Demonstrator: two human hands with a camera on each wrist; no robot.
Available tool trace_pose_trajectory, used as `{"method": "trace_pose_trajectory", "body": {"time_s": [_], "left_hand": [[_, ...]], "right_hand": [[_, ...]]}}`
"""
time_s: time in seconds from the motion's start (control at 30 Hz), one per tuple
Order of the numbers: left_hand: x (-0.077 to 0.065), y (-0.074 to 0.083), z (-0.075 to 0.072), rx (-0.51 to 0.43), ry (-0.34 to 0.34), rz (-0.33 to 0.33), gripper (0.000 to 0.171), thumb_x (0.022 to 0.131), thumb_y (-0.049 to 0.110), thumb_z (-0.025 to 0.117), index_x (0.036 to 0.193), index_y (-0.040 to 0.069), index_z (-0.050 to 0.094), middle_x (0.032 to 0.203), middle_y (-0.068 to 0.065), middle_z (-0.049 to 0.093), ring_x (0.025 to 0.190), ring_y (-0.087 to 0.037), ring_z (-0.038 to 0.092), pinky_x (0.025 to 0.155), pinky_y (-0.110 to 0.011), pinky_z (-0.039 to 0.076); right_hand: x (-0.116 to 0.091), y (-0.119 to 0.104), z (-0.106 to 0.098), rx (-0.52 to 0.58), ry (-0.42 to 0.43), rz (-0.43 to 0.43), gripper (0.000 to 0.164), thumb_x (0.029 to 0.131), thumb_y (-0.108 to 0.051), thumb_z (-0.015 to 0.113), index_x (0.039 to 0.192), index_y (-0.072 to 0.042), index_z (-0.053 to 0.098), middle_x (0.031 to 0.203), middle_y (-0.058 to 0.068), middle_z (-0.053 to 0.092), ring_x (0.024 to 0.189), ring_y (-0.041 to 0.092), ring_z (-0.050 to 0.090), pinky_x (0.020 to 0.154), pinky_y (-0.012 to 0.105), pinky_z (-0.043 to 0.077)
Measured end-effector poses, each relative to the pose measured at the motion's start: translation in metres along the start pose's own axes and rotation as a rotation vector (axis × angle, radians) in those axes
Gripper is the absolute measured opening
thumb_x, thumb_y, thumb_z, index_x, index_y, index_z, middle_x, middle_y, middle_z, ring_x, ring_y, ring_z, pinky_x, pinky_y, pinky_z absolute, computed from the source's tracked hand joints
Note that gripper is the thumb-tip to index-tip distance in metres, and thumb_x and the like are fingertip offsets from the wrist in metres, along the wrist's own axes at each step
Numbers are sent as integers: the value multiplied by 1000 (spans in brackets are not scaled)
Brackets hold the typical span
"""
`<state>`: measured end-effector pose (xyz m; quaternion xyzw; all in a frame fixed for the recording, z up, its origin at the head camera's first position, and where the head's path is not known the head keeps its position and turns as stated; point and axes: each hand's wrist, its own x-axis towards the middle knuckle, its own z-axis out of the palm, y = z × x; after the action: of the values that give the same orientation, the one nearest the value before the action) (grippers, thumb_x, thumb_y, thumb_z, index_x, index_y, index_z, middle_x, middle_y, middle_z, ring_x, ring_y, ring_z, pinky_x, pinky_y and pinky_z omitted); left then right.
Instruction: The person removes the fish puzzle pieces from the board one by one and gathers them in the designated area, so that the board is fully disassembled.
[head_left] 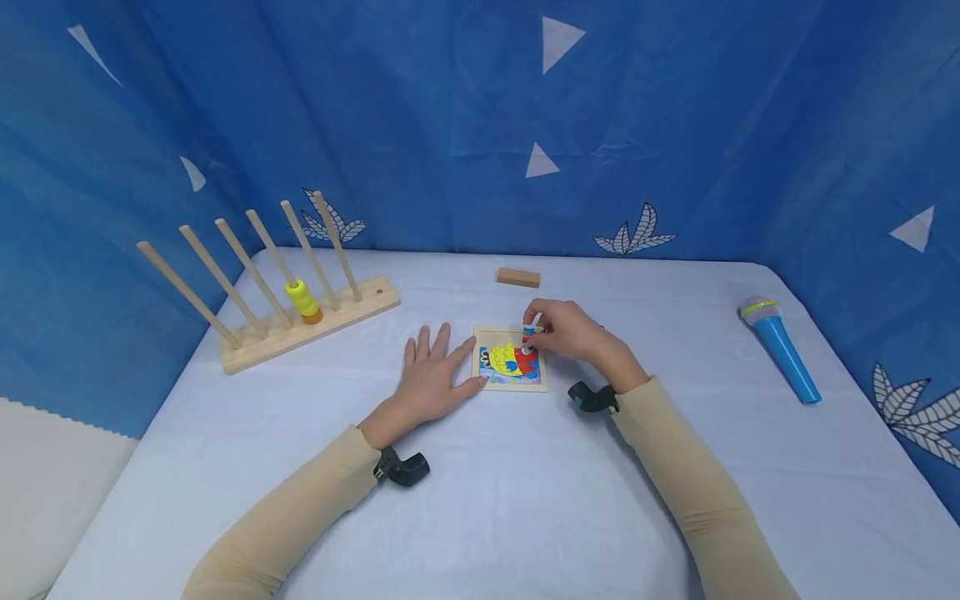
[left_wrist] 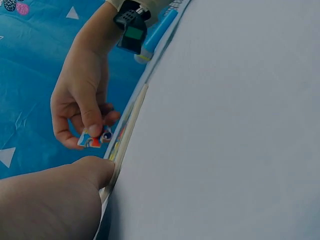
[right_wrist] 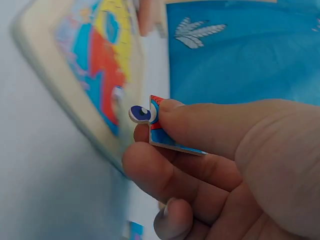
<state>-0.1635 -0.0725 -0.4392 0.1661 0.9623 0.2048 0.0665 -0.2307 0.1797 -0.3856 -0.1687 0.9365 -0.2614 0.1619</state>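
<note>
A small square jigsaw board (head_left: 517, 388) with a pale wooden rim lies mid-table. Several fitted pieces form a yellow, red and blue picture on it, and its upper strip is bare wood. My right hand (head_left: 572, 331) pinches a puzzle piece (right_wrist: 172, 141) between thumb and fingers, just over the board's right side. This piece is blue and red, with an eye printed on its knob. My left hand (head_left: 427, 379) lies spread on the table, its thumb touching the board's left rim. In the right wrist view, a blue scrap (right_wrist: 135, 230) shows below the hand, mostly hidden.
At the back left stands a wooden peg rack (head_left: 300, 332) with several tall pegs. Yellow and orange beads (head_left: 302, 298) sit on one of them. A wooden block (head_left: 518, 277) lies behind the board. Far right is a blue toy microphone (head_left: 783, 350). Blue cloth (head_left: 465, 125) hangs behind.
</note>
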Motion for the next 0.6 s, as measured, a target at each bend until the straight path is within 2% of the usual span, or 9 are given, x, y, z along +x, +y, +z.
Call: {"method": "trace_pose_trajectory", "body": {"time_s": [0.1, 0.23, 0.37, 0.6], "left_hand": [[0, 0, 0, 2, 7, -4, 74, 95, 57, 57, 158, 22, 39, 170, -23, 14, 156, -53, 0, 123, -70, 2], [0, 0, 1, 1, 14, 1, 74, 96, 56, 56, 159, 22, 39, 170, -23, 14, 156, -53, 0, 123, -71, 2], [0, 0, 1, -5, 18, 10, 74, 96, 56, 57, 159, 21, 39, 170, -23, 14, 156, -53, 0, 123, -70, 2], [-1, 0, 2, -4, 12, 14, 74, 96, 56, 57, 159, 21, 39, 170, -24, 14, 156, -53, 0, 123, -71, 2]], "right_hand": [[-3, 3, -10, 57, 21, 16, 27, 94, -15, 73, 118, -10, 62, 86, 9, 71, 71, 22, 64, 70, 29, 52], [-12, 15, -26, 83, 83, 38, 27, 96, -11, 69, 121, -7, 61, 92, 13, 73, 75, 26, 69, 70, 29, 54], [-22, 36, -39, 75, 136, 84, 26, 97, -8, 65, 123, -6, 61, 95, 15, 71, 78, 26, 70, 70, 30, 55], [-39, 76, -50, 72, 193, 159, 25, 101, -11, 61, 124, -4, 63, 89, 16, 68, 78, 25, 68, 68, 31, 50]]}}
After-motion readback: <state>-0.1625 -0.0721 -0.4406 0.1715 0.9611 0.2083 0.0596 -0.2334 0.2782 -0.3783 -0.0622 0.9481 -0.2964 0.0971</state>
